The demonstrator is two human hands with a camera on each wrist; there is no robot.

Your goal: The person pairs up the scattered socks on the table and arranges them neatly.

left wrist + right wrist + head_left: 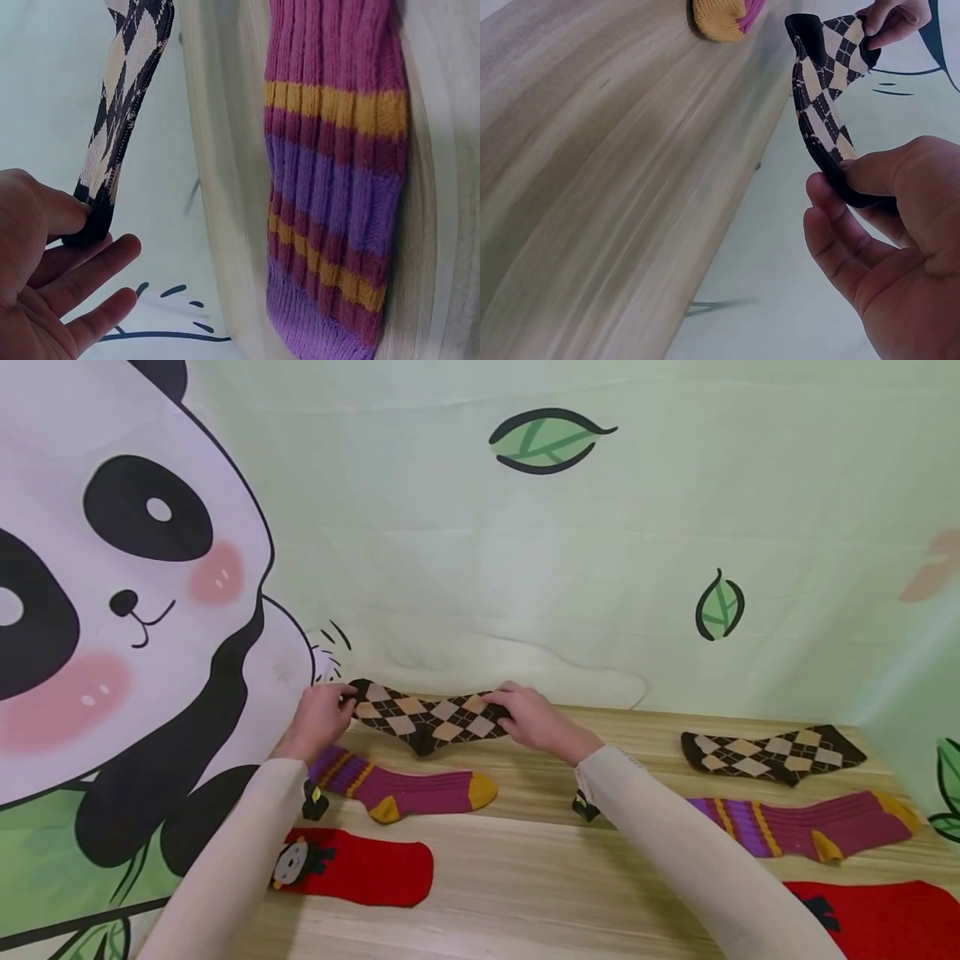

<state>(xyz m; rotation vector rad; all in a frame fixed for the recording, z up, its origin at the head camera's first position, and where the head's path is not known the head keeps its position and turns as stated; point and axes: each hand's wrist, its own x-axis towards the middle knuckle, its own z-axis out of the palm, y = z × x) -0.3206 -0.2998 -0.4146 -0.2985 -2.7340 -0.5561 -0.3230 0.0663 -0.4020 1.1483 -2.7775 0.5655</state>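
Between my two hands a black, tan and white argyle sock (427, 718) is stretched sideways, lifted off the wooden table. My left hand (324, 714) pinches its black cuff between thumb and fingers; the left wrist view shows that cuff end (97, 217) closely. At the other end, my right hand (536, 718) pinches the black toe, with the thumb on top. The black heel hangs lowest in the middle. Just below the held sock lies a purple, magenta and mustard striped sock (427, 789), flat, its cuff close to my left wrist.
A red sock with an animal face (367, 868) lies nearest on the left. On the right lie a second argyle sock (772, 756), a second striped sock (847, 831) and another red sock (900, 914), partly behind my right sleeve. A panda-printed backdrop (405, 568) rises behind the table.
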